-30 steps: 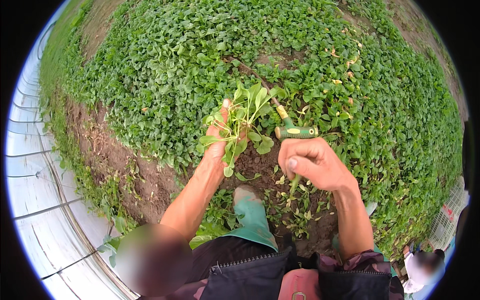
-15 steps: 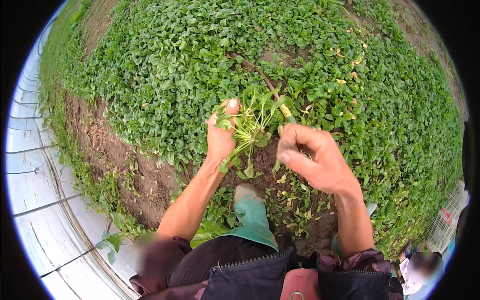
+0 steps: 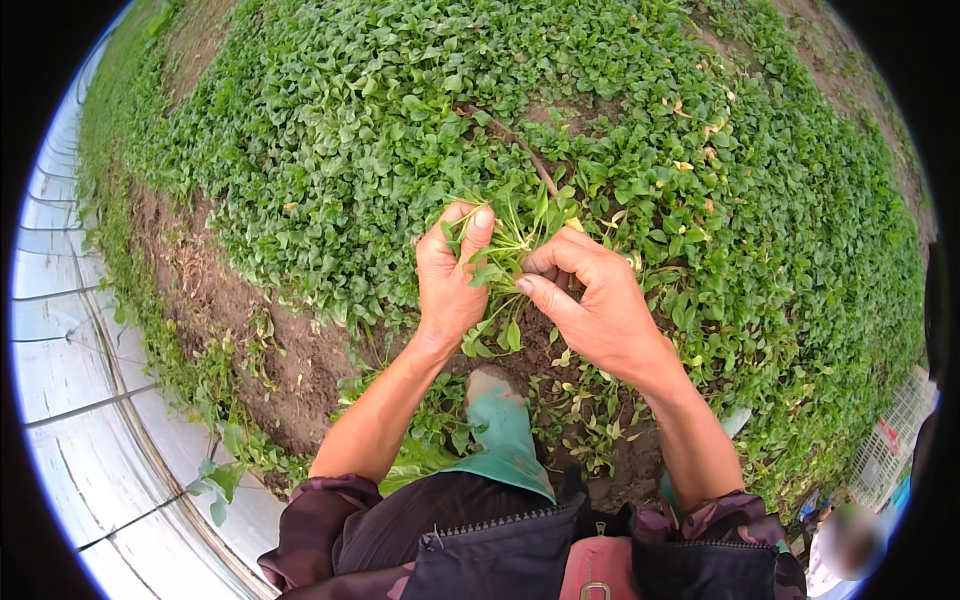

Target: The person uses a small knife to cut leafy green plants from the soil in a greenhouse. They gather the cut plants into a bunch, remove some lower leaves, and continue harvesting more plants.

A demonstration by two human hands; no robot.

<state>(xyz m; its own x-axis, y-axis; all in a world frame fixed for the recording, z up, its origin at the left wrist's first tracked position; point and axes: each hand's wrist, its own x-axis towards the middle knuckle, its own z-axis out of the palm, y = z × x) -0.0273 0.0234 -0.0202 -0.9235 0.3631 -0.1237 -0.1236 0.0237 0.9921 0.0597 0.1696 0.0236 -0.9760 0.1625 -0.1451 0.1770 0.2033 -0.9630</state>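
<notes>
Both hands meet just beyond the toe of the green boot (image 3: 505,430)! The left hand (image 3: 452,285) is clamped round a leafy plant (image 3: 512,240), and the right hand (image 3: 605,310) has thumb and finger pinched on its near side. Room around them: bare soil (image 3: 285,370) stretches left of the boot, edged farther left by white sheeting (image 3: 70,350); a pale crate (image 3: 890,450) sits well to the boot's right. Beyond the boot, the dense green bed (image 3: 330,150) rises close around a slim brown rod (image 3: 535,160). And the textures! Smooth, thin stems and rounded leaves on that plant, crumbly soil, rubbery boot with a muddy toe, seamed sheeting, latticed crate.
</notes>
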